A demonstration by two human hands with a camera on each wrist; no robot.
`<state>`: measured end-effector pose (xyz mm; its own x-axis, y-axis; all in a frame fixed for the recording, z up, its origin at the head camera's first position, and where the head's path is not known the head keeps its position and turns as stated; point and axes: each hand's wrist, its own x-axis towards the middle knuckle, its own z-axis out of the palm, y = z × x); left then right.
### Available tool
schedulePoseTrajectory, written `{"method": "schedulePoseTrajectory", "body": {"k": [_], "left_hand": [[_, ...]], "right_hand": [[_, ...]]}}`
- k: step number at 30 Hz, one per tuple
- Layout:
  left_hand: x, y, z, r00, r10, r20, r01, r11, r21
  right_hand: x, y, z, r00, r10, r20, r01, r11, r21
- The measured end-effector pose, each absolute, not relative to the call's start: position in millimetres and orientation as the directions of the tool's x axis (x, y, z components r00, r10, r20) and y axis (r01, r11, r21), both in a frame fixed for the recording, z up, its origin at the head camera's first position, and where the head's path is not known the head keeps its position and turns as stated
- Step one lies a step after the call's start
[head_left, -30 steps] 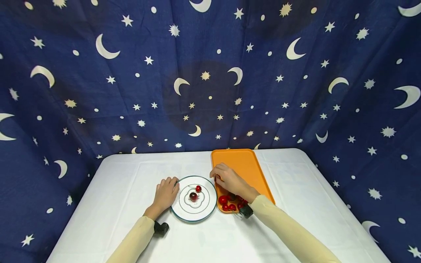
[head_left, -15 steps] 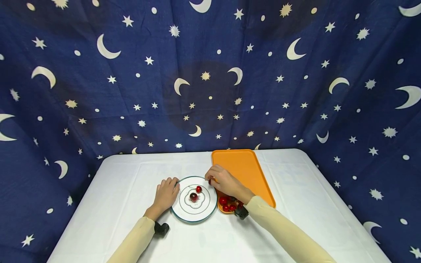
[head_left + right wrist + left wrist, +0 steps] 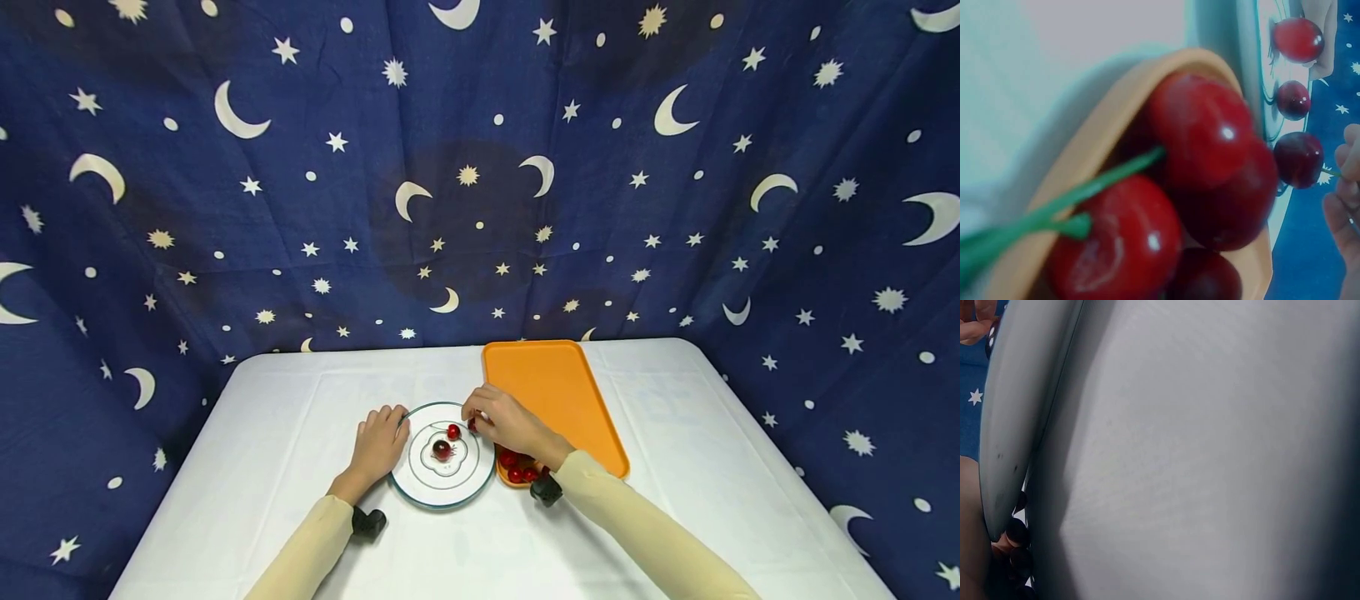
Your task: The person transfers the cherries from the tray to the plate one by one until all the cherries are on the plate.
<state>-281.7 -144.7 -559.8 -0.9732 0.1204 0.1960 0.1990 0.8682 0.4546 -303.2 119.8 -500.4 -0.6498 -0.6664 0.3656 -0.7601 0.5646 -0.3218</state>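
Note:
My right hand (image 3: 504, 417) is over the right side of a white plate (image 3: 420, 483) with a dark green rim. Its fingertips pinch a dark red cherry (image 3: 1298, 159) by its thin green stem (image 3: 1330, 172); the cherry hangs at the plate's right part. On the plate lie a smaller red cherry (image 3: 453, 432) with a stem and a larger dark red round fruit (image 3: 441, 450). My left hand (image 3: 381, 442) rests on the plate's left rim with its fingers extended.
An orange tray (image 3: 551, 387) lies right of the plate, partly under my right arm. Several red cherries (image 3: 515, 474) fill its near left corner, one with a thick green stem (image 3: 1116, 175). A blue star-patterned curtain (image 3: 480, 167) hangs behind the white-covered table (image 3: 292, 433).
My right hand has moved left from the tray to over the plate, carrying the cherry. My left hand has stayed on the rim.

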Motion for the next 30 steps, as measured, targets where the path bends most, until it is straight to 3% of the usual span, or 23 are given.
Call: {"method": "schedulePoseTrajectory", "body": {"k": [30], "left_hand": [[-300,-154,-559,-0.969,0.144,0.201,0.222,0.864,0.451]], "right_hand": [[-315,134,-500,-0.716,-0.664,0.217,-0.692,0.632,-0.349]]}}
